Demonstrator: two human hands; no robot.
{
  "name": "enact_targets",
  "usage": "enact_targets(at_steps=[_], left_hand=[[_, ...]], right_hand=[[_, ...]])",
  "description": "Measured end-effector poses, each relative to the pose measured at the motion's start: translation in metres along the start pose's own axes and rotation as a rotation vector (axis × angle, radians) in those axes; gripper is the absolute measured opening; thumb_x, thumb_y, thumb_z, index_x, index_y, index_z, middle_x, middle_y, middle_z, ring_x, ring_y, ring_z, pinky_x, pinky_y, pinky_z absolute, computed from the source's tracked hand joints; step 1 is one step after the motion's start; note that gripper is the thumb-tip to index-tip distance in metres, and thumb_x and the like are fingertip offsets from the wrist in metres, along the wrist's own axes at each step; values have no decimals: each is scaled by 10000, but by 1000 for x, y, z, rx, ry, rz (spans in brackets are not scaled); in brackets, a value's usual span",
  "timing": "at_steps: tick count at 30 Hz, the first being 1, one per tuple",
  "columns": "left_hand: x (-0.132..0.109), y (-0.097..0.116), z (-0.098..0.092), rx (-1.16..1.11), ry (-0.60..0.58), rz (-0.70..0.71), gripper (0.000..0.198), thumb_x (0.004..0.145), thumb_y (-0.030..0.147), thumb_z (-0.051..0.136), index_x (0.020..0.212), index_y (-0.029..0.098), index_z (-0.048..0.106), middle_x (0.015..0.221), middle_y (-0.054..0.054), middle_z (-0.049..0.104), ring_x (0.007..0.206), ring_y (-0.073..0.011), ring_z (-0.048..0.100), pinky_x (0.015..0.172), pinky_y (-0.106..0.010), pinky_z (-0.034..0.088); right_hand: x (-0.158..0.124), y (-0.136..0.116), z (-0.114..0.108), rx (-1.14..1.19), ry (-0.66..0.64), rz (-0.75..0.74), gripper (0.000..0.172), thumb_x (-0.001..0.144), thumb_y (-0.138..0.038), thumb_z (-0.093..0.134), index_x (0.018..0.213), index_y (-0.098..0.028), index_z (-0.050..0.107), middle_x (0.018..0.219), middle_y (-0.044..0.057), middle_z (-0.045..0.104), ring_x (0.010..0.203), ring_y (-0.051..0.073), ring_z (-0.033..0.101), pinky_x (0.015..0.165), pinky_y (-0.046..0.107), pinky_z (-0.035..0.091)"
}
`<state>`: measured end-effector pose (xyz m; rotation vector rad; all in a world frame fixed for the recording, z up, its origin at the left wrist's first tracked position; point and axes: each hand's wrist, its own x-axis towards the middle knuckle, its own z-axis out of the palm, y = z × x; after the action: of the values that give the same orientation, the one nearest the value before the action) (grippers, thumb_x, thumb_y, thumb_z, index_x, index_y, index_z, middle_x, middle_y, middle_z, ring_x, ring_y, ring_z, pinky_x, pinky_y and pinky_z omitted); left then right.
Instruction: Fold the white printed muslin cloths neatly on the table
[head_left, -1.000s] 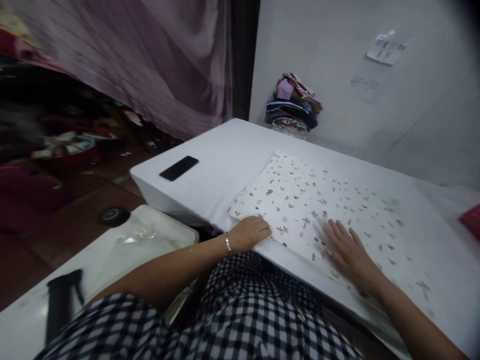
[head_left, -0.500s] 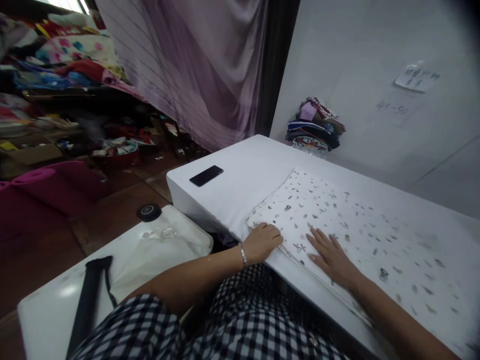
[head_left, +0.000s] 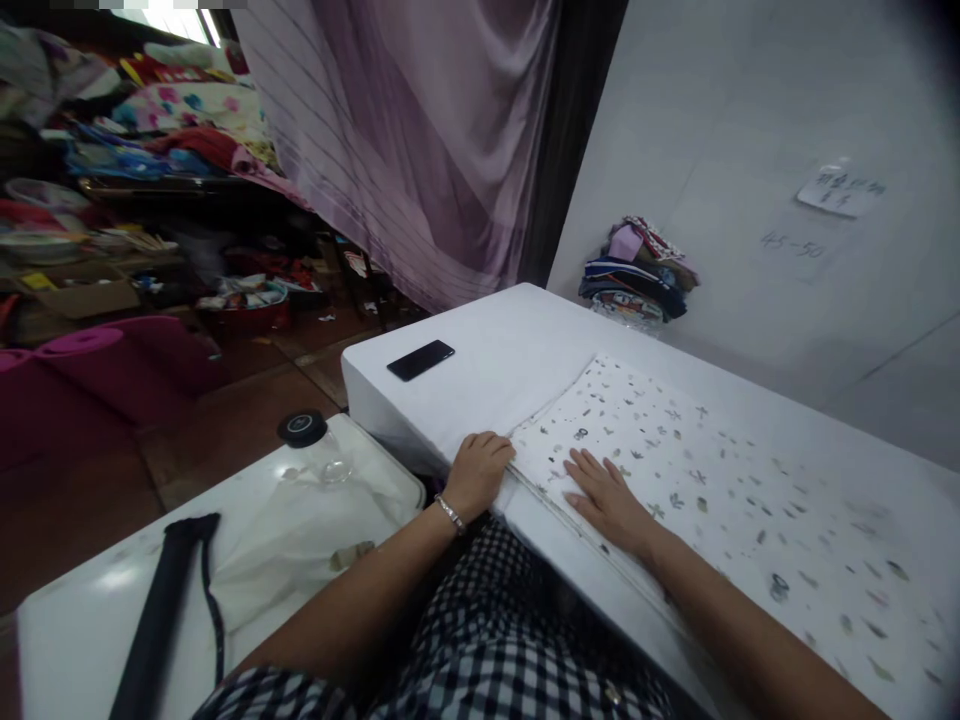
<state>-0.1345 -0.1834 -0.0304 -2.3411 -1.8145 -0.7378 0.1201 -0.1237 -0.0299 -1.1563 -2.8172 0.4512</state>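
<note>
A white cloth (head_left: 637, 440) with small printed leaf-like motifs lies folded in layers on the white-covered table. At its near left corner rests my left hand (head_left: 480, 475), back upward and fingers slightly bent, with the fingertips touching the edge; its thumb is hidden. My right hand (head_left: 604, 500) lies flat on the printed cloth, near the front edge, with its fingers spread. Nothing is held in it.
A black phone (head_left: 421, 360) lies on the white table (head_left: 495, 340). To my left, a lower white surface (head_left: 82, 610) bears a black strap-like item (head_left: 161, 610), clear plastic and a round black object (head_left: 302, 428). Folded clothes (head_left: 637, 275) are piled by the wall.
My left hand has slid left along the cloth's front edge to its corner. My right hand has moved left over the cloth, still flat. The view has shifted slightly.
</note>
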Motion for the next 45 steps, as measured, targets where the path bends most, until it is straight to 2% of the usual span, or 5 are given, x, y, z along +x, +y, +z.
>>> enact_targets(at_steps=[4,8,18,37,45], left_hand=[[-11,-12,-2,-63,110,-241,243,823,118,480,1024,184,599,1050,-60,624,991,-203,514,850,-366,389],[-10,-10,-5,-143,112,-312,194,883,296,466,880,192,630,890,-35,639,887,-181,537,799,-348,387],[0,7,1,-129,75,-384,117,793,310,602,817,196,588,860,-24,596,899,-201,516,776,-355,360],[11,3,6,-98,58,-467,96,743,216,567,730,200,473,775,-24,548,834,-210,508,734,-353,367],[13,8,8,-137,59,-361,189,728,118,507,892,210,522,933,-40,584,923,-220,509,784,-370,365]], right_hand=[[15,-2,-4,92,185,-43,465,923,-442,329,1298,-227,501,1394,81,434,1315,249,331,1063,492,276],[50,-18,-19,129,289,-45,340,904,-284,373,1100,-218,643,1114,82,632,1050,219,537,940,399,412],[113,-26,-30,-156,17,35,274,873,-239,458,1084,-175,620,1060,95,642,999,215,550,858,306,380],[115,-40,-22,-97,107,168,219,880,-211,385,1023,-205,551,1039,57,638,938,187,575,760,269,389],[124,-18,-46,-133,-111,193,354,827,-199,399,1140,-227,562,1021,89,665,944,240,605,759,328,424]])
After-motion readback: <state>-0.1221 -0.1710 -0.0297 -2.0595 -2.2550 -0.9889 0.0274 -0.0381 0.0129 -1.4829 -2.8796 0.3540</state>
